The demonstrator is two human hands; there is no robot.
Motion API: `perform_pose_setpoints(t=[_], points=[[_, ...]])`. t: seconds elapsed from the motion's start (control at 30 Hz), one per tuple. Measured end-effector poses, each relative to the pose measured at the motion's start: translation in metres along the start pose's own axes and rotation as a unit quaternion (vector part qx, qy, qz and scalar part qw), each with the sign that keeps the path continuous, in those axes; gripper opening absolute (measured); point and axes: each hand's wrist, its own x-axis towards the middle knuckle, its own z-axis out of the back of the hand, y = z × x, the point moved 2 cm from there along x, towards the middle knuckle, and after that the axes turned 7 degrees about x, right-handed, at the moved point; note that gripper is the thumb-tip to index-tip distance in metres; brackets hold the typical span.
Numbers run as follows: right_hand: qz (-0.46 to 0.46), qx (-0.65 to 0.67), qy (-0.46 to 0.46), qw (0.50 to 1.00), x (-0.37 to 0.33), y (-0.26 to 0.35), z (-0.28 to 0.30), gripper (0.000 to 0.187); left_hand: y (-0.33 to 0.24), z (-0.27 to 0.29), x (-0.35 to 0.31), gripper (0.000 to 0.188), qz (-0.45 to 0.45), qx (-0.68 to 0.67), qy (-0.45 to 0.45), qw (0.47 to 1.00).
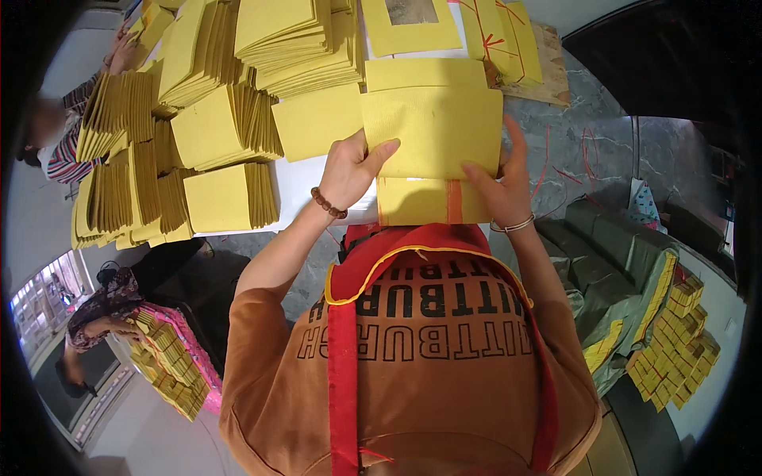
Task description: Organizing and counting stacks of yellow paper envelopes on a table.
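In front of me is a block of yellow paper sheets (432, 131), held over the table's near edge. My left hand (349, 170) grips its left side, thumb on top and the other fingers hidden behind. My right hand (506, 178) is around its lower right corner, thumb on the near edge and a finger along the right side. Behind its top edge another yellow sheet (425, 74) sticks out. Beneath, closer to my body, lies a yellow bundle (414, 208) with an orange-red band.
Fanned yellow stacks (226, 127) cover the table's left and far parts. Red-tied bundles (512, 44) lie far right. One person's striped sleeve (73, 163) shows at left; another person (103, 317) is beside a pink-edged container of bundles (171, 369). More bundles (675, 345) are piled at right.
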Motion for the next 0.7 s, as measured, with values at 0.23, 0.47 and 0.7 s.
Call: perform_pose_setpoints(t=[0.23,0.47,0.7], points=[[0.021,-0.124,0.052,0.991,0.008,-0.001,0.008,0.02,-0.017,0.003,0.006,0.038,-0.013,-0.09,-0.009,0.996],[-0.009,-0.089,-0.002,0.996,-0.005,-0.009,0.005,0.024,-0.011,-0.006,-0.001,0.051,-0.019,-0.166,-0.01,0.986],[-0.138,0.115,0.053,0.982,0.007,0.003,0.009,0.04,-0.015,-0.006,-0.011,0.052,0.008,-0.196,-0.02,0.98]])
